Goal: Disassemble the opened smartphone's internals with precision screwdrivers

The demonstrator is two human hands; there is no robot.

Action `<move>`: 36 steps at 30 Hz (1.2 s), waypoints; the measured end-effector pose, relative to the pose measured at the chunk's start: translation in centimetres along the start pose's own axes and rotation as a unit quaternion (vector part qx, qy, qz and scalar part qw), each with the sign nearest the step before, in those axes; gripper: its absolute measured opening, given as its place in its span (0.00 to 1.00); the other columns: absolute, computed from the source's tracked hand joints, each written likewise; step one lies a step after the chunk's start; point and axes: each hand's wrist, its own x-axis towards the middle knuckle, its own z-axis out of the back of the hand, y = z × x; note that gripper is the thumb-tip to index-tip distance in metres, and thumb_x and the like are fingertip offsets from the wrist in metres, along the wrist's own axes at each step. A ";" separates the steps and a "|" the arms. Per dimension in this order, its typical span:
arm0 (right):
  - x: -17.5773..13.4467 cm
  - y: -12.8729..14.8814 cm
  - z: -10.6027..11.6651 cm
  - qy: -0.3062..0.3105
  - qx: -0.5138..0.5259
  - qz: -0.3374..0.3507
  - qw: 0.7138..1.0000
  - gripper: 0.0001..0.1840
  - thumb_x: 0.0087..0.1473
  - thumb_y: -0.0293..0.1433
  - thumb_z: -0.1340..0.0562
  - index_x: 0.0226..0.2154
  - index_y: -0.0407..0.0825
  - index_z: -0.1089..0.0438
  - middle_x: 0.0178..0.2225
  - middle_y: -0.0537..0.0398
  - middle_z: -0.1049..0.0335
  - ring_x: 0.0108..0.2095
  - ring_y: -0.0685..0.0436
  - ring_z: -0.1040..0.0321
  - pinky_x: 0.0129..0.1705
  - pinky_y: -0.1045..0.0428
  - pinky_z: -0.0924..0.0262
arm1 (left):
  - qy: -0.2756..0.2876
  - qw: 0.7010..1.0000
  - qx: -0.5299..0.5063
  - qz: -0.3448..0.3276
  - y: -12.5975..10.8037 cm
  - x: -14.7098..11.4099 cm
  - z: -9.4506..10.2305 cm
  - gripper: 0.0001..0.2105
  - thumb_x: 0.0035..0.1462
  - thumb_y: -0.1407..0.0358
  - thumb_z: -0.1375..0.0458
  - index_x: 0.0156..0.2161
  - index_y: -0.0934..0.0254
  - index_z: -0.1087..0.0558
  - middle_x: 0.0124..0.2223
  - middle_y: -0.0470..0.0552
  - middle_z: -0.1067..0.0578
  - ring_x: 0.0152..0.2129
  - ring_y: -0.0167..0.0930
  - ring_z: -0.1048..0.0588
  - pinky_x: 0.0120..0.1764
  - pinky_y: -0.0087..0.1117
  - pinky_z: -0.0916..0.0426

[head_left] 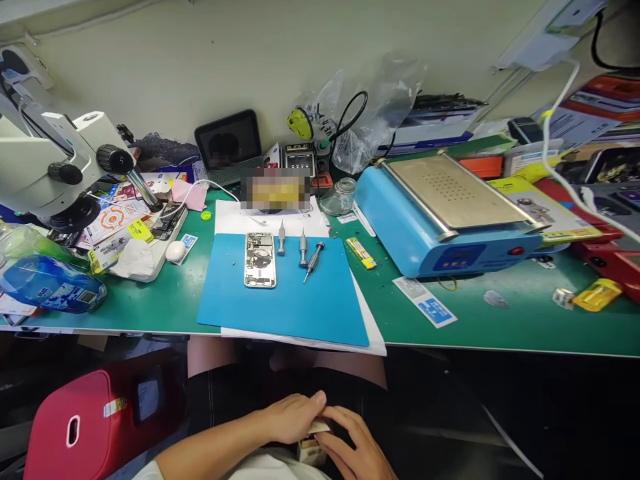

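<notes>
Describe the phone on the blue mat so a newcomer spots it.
On the green bench, find the blue mat. Near its far edge, the phone lies left of three screwdrivers. Unlike those slim tools, it's a pale-rimmed rectangle with exposed insides.

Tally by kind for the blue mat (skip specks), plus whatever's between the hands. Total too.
Grey screwdrivers: 3
Opened phone: 1
Small pale box, between left hand and right hand: 1
Total: 5
</notes>
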 end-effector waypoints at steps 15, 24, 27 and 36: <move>0.3 -0.7 0.5 0.038 0.043 -0.017 0.998 0.13 0.69 0.24 0.44 0.47 0.50 0.25 0.49 0.46 0.25 0.51 0.44 0.24 0.49 0.52 0.22 | 0.012 0.994 0.109 -0.004 1.4 1.1 -0.1 0.51 0.58 0.34 0.88 0.41 0.64 0.29 0.33 0.51 0.30 0.29 0.31 0.33 0.37 0.33 0.35; 0.7 -1.1 1.4 0.053 0.064 -0.023 0.996 0.10 0.68 0.26 0.41 0.44 0.51 0.24 0.48 0.47 0.24 0.49 0.43 0.23 0.47 0.52 0.21 | 0.021 0.998 0.056 -0.002 0.9 0.9 -0.1 0.50 0.61 0.35 0.88 0.35 0.63 0.28 0.32 0.50 0.28 0.30 0.30 0.32 0.39 0.31 0.34; 0.5 -1.0 1.5 0.062 0.062 -0.020 0.996 0.10 0.67 0.26 0.40 0.46 0.51 0.24 0.49 0.47 0.23 0.50 0.42 0.22 0.48 0.51 0.20 | 0.021 0.998 0.052 0.002 0.8 0.8 -0.2 0.48 0.59 0.34 0.87 0.32 0.62 0.31 0.30 0.49 0.31 0.28 0.29 0.33 0.36 0.31 0.36; -0.2 -0.7 1.5 0.015 0.010 -0.027 0.999 0.09 0.68 0.29 0.39 0.46 0.50 0.23 0.47 0.46 0.22 0.48 0.41 0.21 0.47 0.49 0.19 | -0.018 0.999 0.044 0.022 -0.2 0.5 -0.7 0.47 0.58 0.34 0.89 0.32 0.62 0.34 0.29 0.49 0.33 0.26 0.29 0.36 0.33 0.31 0.39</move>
